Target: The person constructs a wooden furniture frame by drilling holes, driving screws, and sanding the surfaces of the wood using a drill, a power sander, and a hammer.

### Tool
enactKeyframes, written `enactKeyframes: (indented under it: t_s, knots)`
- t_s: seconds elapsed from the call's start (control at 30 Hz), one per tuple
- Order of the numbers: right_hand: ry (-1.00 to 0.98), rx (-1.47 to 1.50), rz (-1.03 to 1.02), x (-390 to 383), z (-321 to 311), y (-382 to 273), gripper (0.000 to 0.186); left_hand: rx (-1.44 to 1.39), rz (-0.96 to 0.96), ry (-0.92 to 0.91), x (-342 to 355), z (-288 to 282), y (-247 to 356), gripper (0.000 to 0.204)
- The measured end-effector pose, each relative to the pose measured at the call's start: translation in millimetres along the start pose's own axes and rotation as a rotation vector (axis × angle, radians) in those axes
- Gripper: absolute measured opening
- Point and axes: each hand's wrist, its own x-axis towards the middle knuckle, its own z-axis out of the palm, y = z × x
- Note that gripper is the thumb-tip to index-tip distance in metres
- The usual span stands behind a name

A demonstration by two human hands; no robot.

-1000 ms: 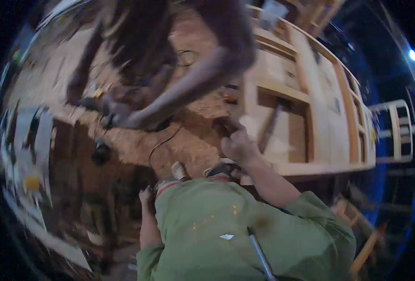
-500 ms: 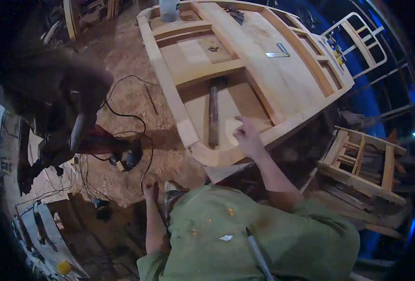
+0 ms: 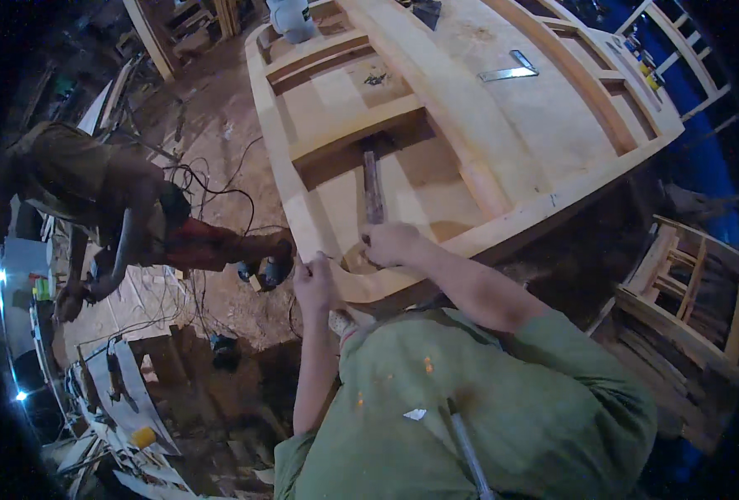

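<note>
A large pale wooden frame [image 3: 279,158] with rounded corners and several recesses lies before me. In its nearest recess is a hammer [image 3: 373,185] with a worn dark handle; its head is lost in shadow by the crosspiece. My right hand [image 3: 393,245] reaches over the near rail, fingers closed round the handle's near end. At the frame's near left corner, my left hand [image 3: 314,283] has its fingers bent over the outer edge. A metal try square [image 3: 511,71] rests on the wide middle panel.
A bent-over co-worker [image 3: 111,183] is at the left, near dark cables [image 3: 219,196] on the dusty floor. A whitish bucket [image 3: 291,21] stands on the frame's far end. Small dark pieces [image 3: 375,79] lie in another recess. At right is a smaller wooden frame [image 3: 678,292].
My right hand has come down and left from above the recess onto the hammer's handle. My left hand has risen from beside my body to the frame's edge. The view has shifted.
</note>
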Motion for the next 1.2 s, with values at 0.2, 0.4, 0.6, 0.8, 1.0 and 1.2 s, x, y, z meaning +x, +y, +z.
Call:
enactKeyframes:
  t_s: [0.2, 0.4, 0.6, 0.8, 1.0, 1.2]
  knots:
    - [0.018, 0.112, -0.028, -30.8, -32.4, 25.8, 0.032, -0.158, 0.047, 0.070, -3.2, -6.5, -10.6, 0.031]
    - [0.209, 0.077, 0.063, -26.6, -28.9, 76.4, 0.035, -0.213, 0.113, 0.159, -12.4, 13.8, 0.5, 0.035]
    - [0.560, 0.188, 0.049, -23.8, -35.7, 94.7, 0.057, 0.010, 0.053, 0.239, -7.4, -8.5, 2.6, 0.035]
    - [0.544, 0.206, -0.058, -19.3, -20.3, 104.9, 0.065, 0.102, -0.158, 0.244, 16.3, -54.3, -33.4, 0.023]
    - [0.802, -0.012, -0.080, 14.7, 9.0, 172.9, 0.047, 0.127, 0.000, 0.141, 26.8, -136.4, -147.0, 0.027]
    - [0.636, 0.163, 0.108, 3.0, 13.5, -59.7, 0.046, 0.414, -0.340, -0.019, 37.4, -225.4, -188.3, 0.036]
